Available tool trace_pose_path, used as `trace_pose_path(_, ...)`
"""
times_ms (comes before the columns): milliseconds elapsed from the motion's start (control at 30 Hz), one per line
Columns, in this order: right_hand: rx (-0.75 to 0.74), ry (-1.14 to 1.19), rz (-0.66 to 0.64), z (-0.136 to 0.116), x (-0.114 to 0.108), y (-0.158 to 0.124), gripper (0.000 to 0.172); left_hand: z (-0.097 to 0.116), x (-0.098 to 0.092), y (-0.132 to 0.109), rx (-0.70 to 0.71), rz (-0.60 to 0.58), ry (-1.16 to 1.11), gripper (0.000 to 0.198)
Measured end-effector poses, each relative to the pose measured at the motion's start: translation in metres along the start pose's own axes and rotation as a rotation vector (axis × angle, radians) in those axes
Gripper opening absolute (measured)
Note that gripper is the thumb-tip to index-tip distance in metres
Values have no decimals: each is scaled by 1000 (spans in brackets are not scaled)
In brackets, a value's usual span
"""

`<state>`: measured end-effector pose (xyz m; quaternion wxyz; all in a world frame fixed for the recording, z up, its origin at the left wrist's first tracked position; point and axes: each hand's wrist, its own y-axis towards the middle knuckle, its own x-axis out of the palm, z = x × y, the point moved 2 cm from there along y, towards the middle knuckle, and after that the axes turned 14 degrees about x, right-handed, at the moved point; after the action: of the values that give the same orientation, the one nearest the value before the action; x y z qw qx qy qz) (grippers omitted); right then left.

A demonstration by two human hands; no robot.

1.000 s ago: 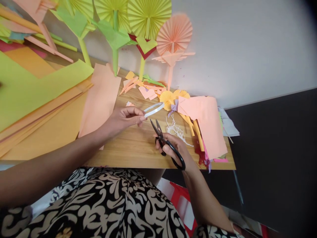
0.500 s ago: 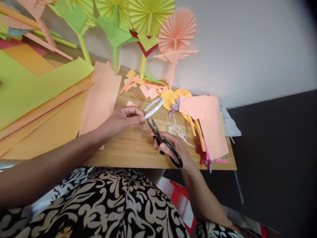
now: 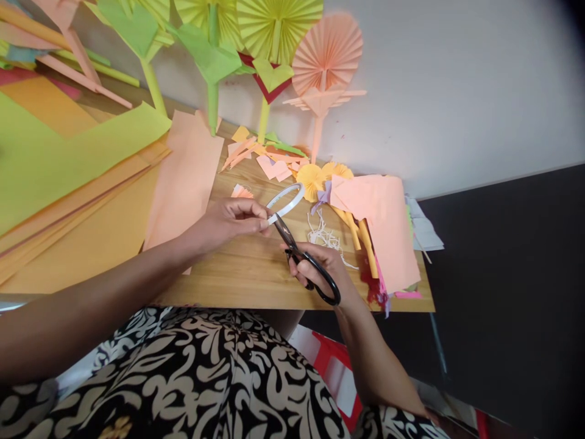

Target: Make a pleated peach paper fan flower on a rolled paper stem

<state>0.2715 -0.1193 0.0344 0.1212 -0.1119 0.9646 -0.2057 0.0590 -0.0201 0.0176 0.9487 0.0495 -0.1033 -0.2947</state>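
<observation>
Between the thumb and fingers of my left hand (image 3: 235, 221) is the near edge of a narrow roll of white tape (image 3: 292, 204), tilted above the wooden table. My right hand (image 3: 322, 265) grips black-handled scissors (image 3: 297, 250), their dark blades pointing up and left. The blade tips meet the tape's edge right beside my left fingertips, and the blades look nearly closed. Whether the tape is cut there is too small to tell. A small pleated peach paper piece (image 3: 242, 191) lies just behind my left hand. White string (image 3: 324, 231) lies tangled behind my right hand.
Pleated paper fans on rolled stems, such as the peach one (image 3: 326, 55), lean along the wall. Paper scraps (image 3: 276, 164) and small orange fans (image 3: 311, 181) lie at the back. Coloured sheets (image 3: 68, 158) cover the left; folded peach paper (image 3: 388, 231) sits at the right edge.
The scissor blades were parted and just below the tape; now they have come together, with their tips up at its edge. The tape roll has tilted slightly to the right.
</observation>
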Motion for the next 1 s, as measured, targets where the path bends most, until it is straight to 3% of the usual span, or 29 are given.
trace_pose_path(200, 58, -8, 46, -1, 4, -4, 49, -2, 0, 1, 25, 1, 34, 21)
trace_pose_path(433, 133, 37, 68, -4, 8, -5, 55, -2, 0, 2, 57, 13, 110, 21)
trace_pose_path(633, 43, 105, 25, 5, 12, -4, 62, 7, 4, -1, 165, 77, 204, 14)
trace_pose_path(767, -16, -8, 33, 4, 11, -7, 68, 12, 5, -5, 295, 98, 262, 11)
trace_pose_path(1000, -94, -16, 31, 11, 14, -1, 74, 14, 5, -7, 327, 110, 299, 9)
